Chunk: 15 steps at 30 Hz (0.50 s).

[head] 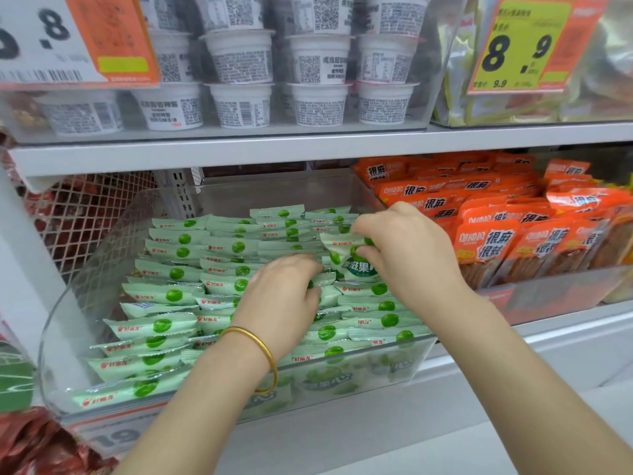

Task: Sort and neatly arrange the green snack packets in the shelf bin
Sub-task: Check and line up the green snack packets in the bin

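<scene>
Green packets (178,274) fill the clear bin (54,337) at frame centre, right hand (404,252) pinching one upright packet (349,258), left hand (284,293) fingers curled into the middle row; better lay it flat, logo up, edges aligned.

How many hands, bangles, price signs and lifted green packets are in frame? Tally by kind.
Hands: 2 (left hand, right hand)
Gold bangle: 1
Price signs: 2 (upper-left sign, upper-right sign)
Lifted green packet: 1, pinched in the right hand
Total: 6
</scene>
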{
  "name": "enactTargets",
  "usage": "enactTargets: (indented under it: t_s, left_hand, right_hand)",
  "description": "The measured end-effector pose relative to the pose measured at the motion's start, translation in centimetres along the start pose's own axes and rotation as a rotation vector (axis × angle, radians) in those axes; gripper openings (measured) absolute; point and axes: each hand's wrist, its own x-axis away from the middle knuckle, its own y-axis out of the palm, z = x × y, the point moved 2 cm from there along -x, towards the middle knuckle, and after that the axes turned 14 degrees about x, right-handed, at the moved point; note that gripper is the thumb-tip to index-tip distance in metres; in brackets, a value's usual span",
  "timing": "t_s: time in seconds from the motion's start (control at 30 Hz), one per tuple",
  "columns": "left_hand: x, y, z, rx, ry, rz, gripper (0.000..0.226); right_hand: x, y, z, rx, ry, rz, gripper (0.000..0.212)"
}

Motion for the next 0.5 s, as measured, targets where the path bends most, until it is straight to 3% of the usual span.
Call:
enactTargets:
  t_s: [0.13,0.3,0.5]
  left_hand:
    - [0.1,-0.1,-0.1,0.029,0.001,0.018,0.04]
    - [-0.2,-0.3,0.5,0.147,0.05,0.109,0.048]
    - [-0.7,0.5,0.6,0.02,0.062,0.072,0.032]
  right_hand:
    - [-0.1,0.8,-0.6,0.113,-0.056,-0.176,0.023]
    - [-0.9,0.2,-0.4,0.101,-0.01,-0.184,0.014]
    - [-0.9,2.4,-1.6,0.108,-0.029,-0.321,0.012]
